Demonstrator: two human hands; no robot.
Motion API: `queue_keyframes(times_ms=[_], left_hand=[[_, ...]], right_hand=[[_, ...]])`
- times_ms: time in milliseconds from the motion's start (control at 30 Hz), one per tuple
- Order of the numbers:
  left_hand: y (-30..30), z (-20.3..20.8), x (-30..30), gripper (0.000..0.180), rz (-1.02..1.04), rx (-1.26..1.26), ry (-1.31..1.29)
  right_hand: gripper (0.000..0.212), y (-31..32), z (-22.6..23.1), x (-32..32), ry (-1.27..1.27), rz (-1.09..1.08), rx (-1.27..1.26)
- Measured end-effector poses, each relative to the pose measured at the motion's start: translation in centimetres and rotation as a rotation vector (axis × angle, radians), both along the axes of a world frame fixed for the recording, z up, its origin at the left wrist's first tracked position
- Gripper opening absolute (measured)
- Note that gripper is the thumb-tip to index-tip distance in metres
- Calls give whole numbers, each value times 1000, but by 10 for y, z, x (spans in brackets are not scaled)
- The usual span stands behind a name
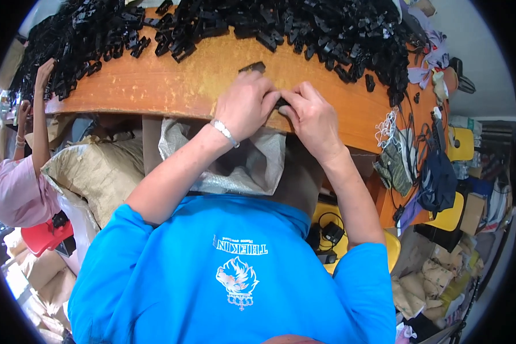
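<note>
Over the front edge of the wooden table [172, 74], both my hands meet, fingers pinched together. A small black plastic piece [280, 103] is gripped between my left hand [243, 103] and my right hand [314, 117]; most of it is hidden by the fingers. Just beyond the left knuckles shows another black plastic piece [252, 67]; whether the left fingers touch it I cannot tell. Below the hands, an open whitish woven sack [264, 166] hangs at the table's edge.
A wide heap of black plastic pieces [212, 23] covers the table's far side. At the left, another person [23, 189] reaches toward the heap beside a tan sack [103, 172]. Bags and cords [436, 178] hang at the right, near yellow chairs [460, 143].
</note>
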State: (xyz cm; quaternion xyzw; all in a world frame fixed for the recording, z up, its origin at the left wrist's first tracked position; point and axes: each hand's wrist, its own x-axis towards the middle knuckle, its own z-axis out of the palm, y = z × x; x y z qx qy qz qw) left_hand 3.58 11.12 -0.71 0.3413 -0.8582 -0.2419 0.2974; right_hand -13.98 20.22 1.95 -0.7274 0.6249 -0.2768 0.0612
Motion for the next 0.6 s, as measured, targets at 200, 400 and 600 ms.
queue_keyframes(times_ms=[200,400,600], left_hand=[[7,2,-6,11,44,-66,-26],[19,14,38,11,29,119,116],[-19,9,32,27,200,-256,98]], right_hand=[[32,4,-14,5,28,-30,-111],[43,42,-12,36,-8,52,-54],[41,55,3,65,-147,212,88]])
